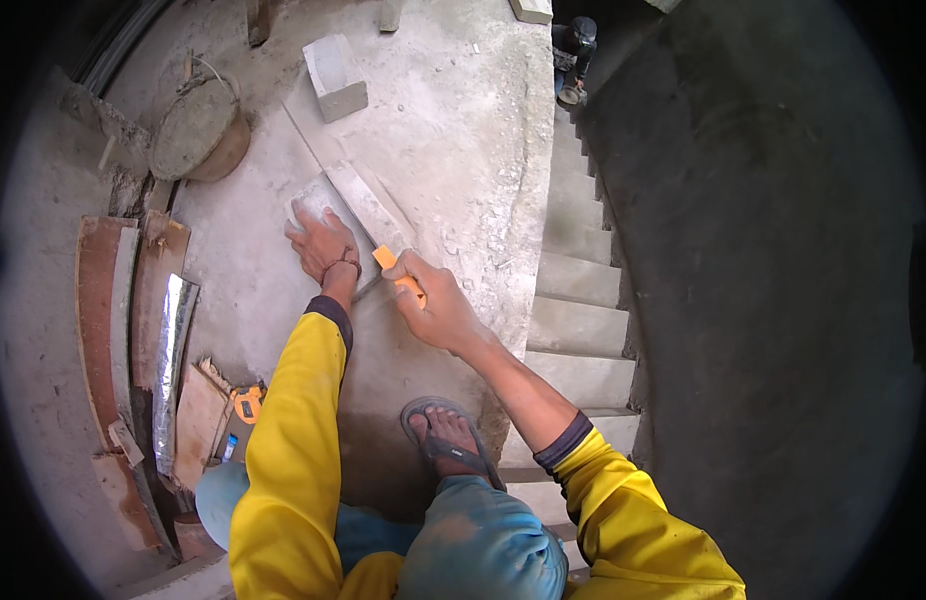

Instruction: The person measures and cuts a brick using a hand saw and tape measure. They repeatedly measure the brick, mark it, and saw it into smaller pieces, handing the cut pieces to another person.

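Note:
A pale block [325,198], dusty like lightweight concrete, lies on the floor in front of me. My left hand [325,248] rests on top of it with the fingers spread. My right hand [429,305] is wrapped round the orange handle of a handsaw [386,257]. From there the thin blade runs away to the far left, along the block. Another pale length of block [371,208] lies just right of the blade. Whether the blade sits inside a cut or beside the block, I cannot tell.
A mortar-crusted bucket [198,130] and a loose block [335,78] stand farther off. Boards [105,300], a shiny metal strip [173,360] and an orange tape measure [248,404] lie left. Concrete stairs [578,325] drop along the right edge; a person [575,45] crouches at their far end.

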The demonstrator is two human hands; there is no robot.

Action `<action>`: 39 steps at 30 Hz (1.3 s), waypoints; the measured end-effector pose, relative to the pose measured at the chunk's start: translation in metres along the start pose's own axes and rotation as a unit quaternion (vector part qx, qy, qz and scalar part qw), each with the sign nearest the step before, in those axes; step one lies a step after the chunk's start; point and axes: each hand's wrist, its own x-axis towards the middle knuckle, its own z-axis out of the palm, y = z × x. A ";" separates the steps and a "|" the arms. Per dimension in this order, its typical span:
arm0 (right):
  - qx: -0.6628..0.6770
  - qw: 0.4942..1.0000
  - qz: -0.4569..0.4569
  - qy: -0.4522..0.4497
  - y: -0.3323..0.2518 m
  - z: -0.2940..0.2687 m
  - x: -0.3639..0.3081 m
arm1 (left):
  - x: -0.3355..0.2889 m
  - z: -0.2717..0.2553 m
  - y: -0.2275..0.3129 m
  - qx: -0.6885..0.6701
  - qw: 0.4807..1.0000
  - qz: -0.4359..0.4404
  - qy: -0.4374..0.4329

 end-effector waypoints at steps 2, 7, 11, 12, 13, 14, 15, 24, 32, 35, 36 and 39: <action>0.012 1.000 -0.003 0.011 0.002 0.001 0.000 | -0.002 0.008 -0.007 0.029 0.997 0.048 0.052; -0.083 0.991 -0.021 0.101 -0.002 0.012 -0.008 | -0.010 -0.001 0.010 0.021 0.999 0.033 0.004; -0.126 0.990 0.041 0.054 -0.019 0.012 -0.051 | -0.010 0.000 0.002 0.020 0.999 0.037 -0.001; -0.170 0.983 0.053 0.042 -0.029 0.005 -0.080 | -0.001 0.001 -0.006 0.023 0.999 0.039 0.018; -0.134 0.989 0.035 0.052 -0.021 -0.004 -0.114 | 0.002 0.004 -0.008 0.025 0.998 0.044 0.030; -0.113 0.989 0.079 0.052 -0.021 -0.015 -0.149 | -0.003 0.013 -0.006 0.026 0.998 0.049 0.034; -0.113 0.988 0.095 0.047 -0.023 -0.026 -0.176 | -0.004 0.009 -0.002 0.015 0.999 0.047 0.011; -0.097 0.993 0.023 0.069 -0.021 0.021 -0.005 | 0.004 -0.003 0.009 0.005 0.998 0.058 -0.010; -0.179 0.983 0.003 0.045 -0.014 -0.028 -0.189 | -0.001 -0.009 -0.002 0.000 0.998 0.059 -0.012; -0.185 0.982 -0.023 0.039 -0.005 -0.002 -0.080 | -0.005 -0.008 -0.001 0.005 0.997 0.065 -0.029; -0.123 0.990 0.038 0.053 -0.016 0.013 -0.032 | -0.005 -0.003 -0.002 0.009 0.997 0.065 -0.030; -0.107 0.993 0.017 0.053 -0.031 0.013 0.008 | -0.006 -0.006 0.007 0.018 0.998 0.049 -0.039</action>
